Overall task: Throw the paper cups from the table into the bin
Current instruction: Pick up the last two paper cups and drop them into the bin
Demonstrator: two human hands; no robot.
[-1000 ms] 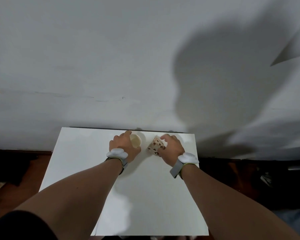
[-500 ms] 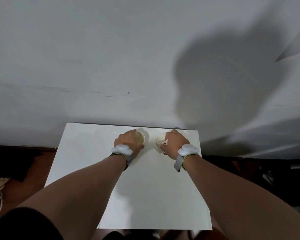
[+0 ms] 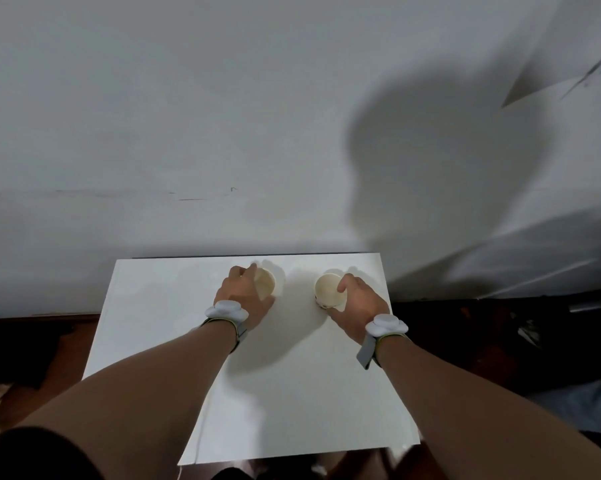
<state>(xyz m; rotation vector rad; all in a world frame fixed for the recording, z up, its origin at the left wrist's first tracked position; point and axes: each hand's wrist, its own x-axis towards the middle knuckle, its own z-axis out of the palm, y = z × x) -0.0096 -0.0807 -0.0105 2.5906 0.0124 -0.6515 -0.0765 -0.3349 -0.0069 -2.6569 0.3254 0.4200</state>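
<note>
- The white table (image 3: 160,306) stands against the grey wall (image 3: 188,116); both of the 2 paper cups sit upright near its far edge, well apart from each other.
- Your left hand (image 3: 245,299) is curled around the left cup (image 3: 266,283); your right hand (image 3: 358,308) wraps the right cup (image 3: 328,288), thumb at its rim.
- Grip the thin walls lightly, so they probably won't crumple, and lift straight up before you turn.
- No bin is in view; expect to look for it off the table, past the dark clutter on the floor (image 3: 500,341) at right.
</note>
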